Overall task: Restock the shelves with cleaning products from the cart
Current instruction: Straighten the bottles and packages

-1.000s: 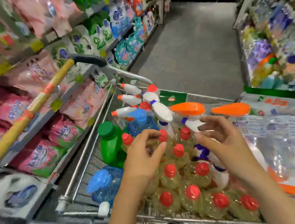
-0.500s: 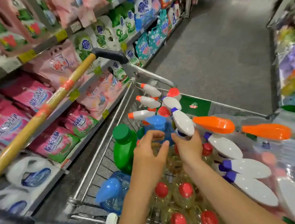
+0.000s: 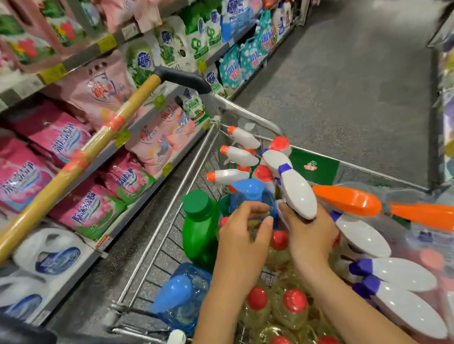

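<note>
While right hand (image 3: 311,235) holds sprayer (image 3: 297,192), aisle (image 3: 350,73) (open)

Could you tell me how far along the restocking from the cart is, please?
Nothing looks shelved yet: the cart is packed with red-capped bottles. In hand: the right hand grips a white spray bottle, left hand open beside it. Everything else remains.

One green bottle (image 3: 199,228), two blue-topped spray bottles (image 3: 251,194) (image 3: 177,293), two orange sprayer heads (image 3: 347,199) (image 3: 431,215), three orange-tipped white triggers (image 3: 244,137) (image 3: 239,155) (image 3: 227,176).

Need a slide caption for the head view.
Restocking: right hand grips a white spray bottle in the cart, left hand open alongside, detergent shelves at left.
</note>
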The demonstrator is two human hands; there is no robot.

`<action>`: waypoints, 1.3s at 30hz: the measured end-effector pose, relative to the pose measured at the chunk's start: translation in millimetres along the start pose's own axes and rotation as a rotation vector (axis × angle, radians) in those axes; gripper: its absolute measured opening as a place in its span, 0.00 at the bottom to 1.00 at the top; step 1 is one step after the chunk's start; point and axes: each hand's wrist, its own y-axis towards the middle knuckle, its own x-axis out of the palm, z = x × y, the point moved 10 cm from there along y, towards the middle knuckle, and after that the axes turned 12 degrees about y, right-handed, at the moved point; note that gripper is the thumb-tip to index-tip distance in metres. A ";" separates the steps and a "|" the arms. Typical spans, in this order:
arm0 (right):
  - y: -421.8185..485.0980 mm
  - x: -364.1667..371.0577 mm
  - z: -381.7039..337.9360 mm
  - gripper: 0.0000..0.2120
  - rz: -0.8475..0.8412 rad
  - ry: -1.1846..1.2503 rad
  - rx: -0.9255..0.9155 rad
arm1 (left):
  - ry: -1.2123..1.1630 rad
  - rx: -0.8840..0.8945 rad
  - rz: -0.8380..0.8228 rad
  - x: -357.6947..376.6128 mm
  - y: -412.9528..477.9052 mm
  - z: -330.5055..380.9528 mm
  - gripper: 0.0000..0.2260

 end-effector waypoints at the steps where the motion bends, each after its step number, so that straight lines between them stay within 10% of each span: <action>1: -4.5 -1.1 -10.6 0.13 -0.016 0.031 -0.048 | 0.006 0.009 0.000 -0.1 0.2 0.9 0.06; 13: -10.5 -40.5 -181.3 0.10 -0.211 0.393 -0.441 | -0.143 0.120 -0.195 0.7 7.3 24.7 0.19; 18: -2.0 -40.1 -212.2 0.04 -0.404 0.572 -0.305 | -0.328 0.243 -0.391 12.7 1.0 61.8 0.19; 26: 5.3 -66.7 -180.6 0.20 -0.497 0.472 -0.030 | -0.484 0.259 -0.211 24.4 -18.8 82.0 0.17; 39: -64.1 -193.3 -129.4 0.19 -0.134 0.534 -0.105 | -0.487 0.275 -0.391 81.8 -74.6 142.1 0.18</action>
